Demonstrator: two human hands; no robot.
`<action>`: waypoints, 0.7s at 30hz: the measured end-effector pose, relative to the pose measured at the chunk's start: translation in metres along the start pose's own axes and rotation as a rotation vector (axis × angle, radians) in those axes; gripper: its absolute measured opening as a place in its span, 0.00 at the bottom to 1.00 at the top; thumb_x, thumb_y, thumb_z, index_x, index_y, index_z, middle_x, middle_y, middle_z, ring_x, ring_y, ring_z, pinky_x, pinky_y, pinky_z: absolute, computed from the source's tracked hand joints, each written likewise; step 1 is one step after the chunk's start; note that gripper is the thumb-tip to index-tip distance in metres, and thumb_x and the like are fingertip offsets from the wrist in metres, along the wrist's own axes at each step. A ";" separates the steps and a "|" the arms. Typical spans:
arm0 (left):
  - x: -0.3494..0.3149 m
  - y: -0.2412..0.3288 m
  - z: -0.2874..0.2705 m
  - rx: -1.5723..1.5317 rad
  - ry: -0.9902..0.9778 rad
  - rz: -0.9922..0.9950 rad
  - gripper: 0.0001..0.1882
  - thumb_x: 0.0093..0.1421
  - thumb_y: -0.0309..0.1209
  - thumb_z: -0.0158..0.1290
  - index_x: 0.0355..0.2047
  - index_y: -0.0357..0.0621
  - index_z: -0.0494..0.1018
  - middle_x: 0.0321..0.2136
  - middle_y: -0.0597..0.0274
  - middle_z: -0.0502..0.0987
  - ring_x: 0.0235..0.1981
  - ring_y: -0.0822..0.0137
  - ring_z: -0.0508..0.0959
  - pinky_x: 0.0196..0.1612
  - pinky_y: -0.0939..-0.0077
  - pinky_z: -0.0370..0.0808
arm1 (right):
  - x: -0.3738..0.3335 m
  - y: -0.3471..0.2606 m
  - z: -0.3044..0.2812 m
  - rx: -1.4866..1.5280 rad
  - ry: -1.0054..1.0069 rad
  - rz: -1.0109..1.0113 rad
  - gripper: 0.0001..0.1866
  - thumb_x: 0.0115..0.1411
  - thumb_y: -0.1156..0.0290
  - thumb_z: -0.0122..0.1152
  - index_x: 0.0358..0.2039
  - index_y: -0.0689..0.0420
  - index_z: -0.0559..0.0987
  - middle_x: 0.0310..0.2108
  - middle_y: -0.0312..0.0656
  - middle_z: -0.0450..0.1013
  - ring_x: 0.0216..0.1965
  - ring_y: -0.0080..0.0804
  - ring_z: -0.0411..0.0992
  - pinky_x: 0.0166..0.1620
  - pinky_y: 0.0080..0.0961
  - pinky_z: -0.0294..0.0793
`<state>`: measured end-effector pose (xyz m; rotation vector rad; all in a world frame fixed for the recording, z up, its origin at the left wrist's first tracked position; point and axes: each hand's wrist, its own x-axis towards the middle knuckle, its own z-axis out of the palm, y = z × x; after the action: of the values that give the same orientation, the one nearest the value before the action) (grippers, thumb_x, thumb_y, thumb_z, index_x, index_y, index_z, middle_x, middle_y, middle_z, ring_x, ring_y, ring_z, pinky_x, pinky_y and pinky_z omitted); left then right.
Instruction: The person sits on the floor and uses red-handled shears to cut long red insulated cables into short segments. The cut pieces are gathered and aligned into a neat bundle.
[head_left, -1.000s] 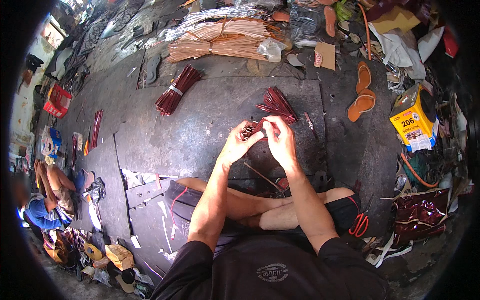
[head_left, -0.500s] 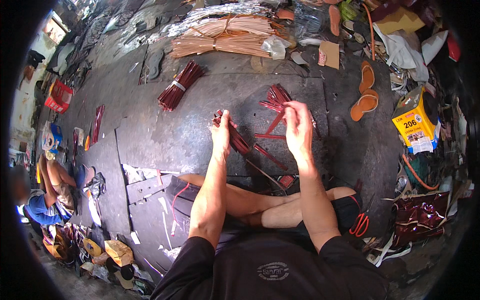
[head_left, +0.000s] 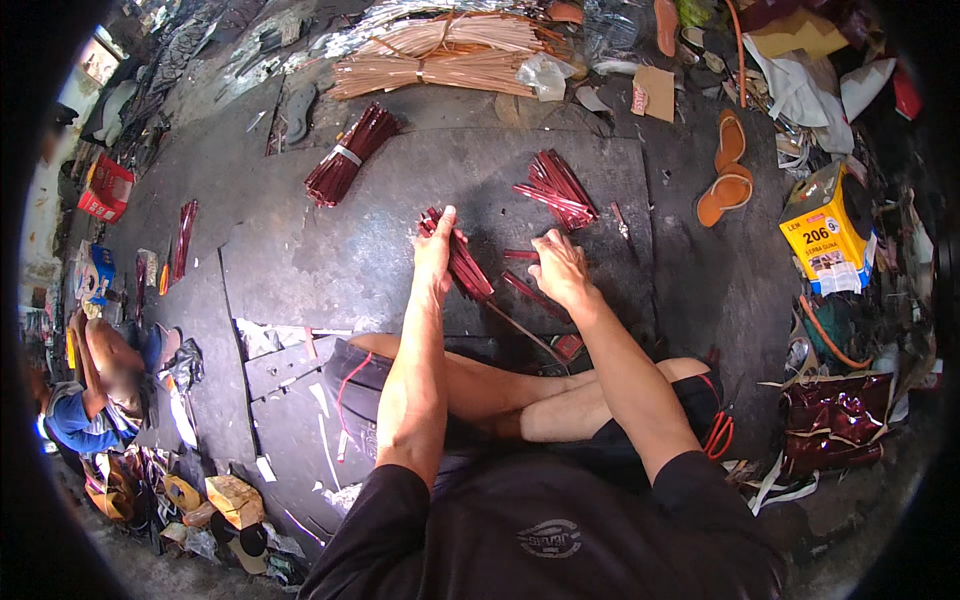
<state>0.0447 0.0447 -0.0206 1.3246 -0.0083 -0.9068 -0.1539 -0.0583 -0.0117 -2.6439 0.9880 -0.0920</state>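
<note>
Just beyond the crossed legs (head_left: 560,408), the left hand (head_left: 433,262) has its fingers clamped around a bundle of dark-red strips (head_left: 470,270), held low over the black floor boards (head_left: 310,270). To its right, the right hand (head_left: 562,272) curls down by a short loose strip (head_left: 520,254); I can't tell whether its fingers pinch it. Another strip (head_left: 528,291) slants just below that hand. Farther out lie a fanned pile (head_left: 560,190) of red strips, a tied red bundle (head_left: 338,170) and, farthest, tan strips (head_left: 450,76).
</note>
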 end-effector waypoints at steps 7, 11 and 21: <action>0.009 -0.013 -0.005 -0.065 -0.043 -0.128 0.19 0.56 0.48 0.63 0.32 0.46 0.75 0.21 0.68 0.72 0.24 0.70 0.74 0.29 0.73 0.73 | -0.021 0.007 0.002 -0.021 -0.027 0.049 0.15 0.58 0.65 0.60 0.41 0.60 0.74 0.41 0.48 0.71 0.47 0.46 0.71 0.48 0.43 0.70; 0.013 -0.015 -0.011 -0.071 0.003 -0.200 0.22 0.51 0.53 0.65 0.30 0.48 0.74 0.21 0.68 0.72 0.25 0.68 0.74 0.31 0.69 0.74 | -0.040 0.003 0.002 -0.077 -0.204 0.001 0.25 0.53 0.63 0.68 0.45 0.63 0.69 0.41 0.55 0.73 0.45 0.52 0.74 0.49 0.43 0.73; -0.003 -0.007 0.005 -0.135 -0.108 -0.282 0.23 0.50 0.54 0.65 0.27 0.50 0.73 0.20 0.67 0.74 0.23 0.68 0.75 0.30 0.69 0.75 | -0.028 0.008 -0.001 0.680 -0.105 0.210 0.13 0.56 0.69 0.65 0.40 0.60 0.75 0.33 0.50 0.77 0.39 0.43 0.77 0.42 0.35 0.74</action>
<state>0.0364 0.0426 -0.0241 1.1668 0.1569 -1.1967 -0.1805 -0.0466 -0.0120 -1.9027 0.9759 -0.1986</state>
